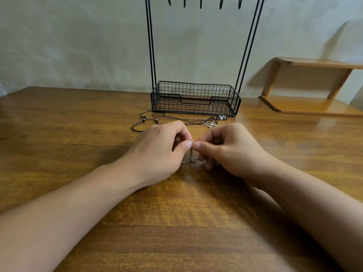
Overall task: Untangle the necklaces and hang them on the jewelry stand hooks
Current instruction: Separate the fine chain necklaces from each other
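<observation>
Between both hands, pinched chain, mid-table.

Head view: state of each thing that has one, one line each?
Left hand: pinching the thin chain.
Right hand: pinching the same chain, fingers curled.
Thin chain: held between both hands, its lower part on the table.
Black cord necklaces: lying on the table, not hung.
Jewelry stand hooks: bare where visible.
Wire basket: looks empty.

Single head cam, wide-angle, looking forward and down across the bench toward the wall (stand hooks cropped at top edge); near field close.
</observation>
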